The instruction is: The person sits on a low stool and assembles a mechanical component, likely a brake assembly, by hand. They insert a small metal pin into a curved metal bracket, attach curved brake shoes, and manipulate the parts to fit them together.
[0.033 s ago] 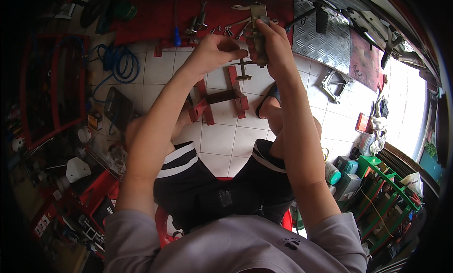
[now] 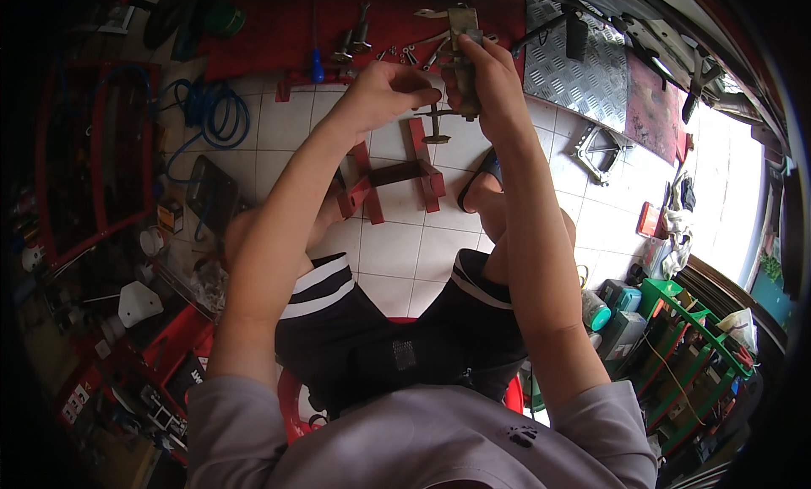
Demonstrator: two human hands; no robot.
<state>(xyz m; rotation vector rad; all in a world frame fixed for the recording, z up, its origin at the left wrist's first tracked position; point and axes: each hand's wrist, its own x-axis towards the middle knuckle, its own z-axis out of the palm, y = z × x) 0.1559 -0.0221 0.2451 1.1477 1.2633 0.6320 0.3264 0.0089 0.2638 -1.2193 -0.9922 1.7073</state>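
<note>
My right hand is wrapped round a worn, brass-coloured metal part, with a flat plate standing up past its fingers. From the lower end of that part a thin arm runs left to an upright metal stem ending in a small round foot. My left hand is closed, thumb and forefinger pinching at the top of this stem. The fingertips partly cover what they grip. Both hands are held just in front of the red bench's near edge.
On the red bench top lie a blue-handled screwdriver, bolts and several small loose fasteners. Below my hands a red metal stand sits on the tiled floor between my legs. A coiled blue hose lies left; a green rack stands right.
My left fingertips have shifted very slightly to the left at the stem's top. The right hand and the metal part look the same.
</note>
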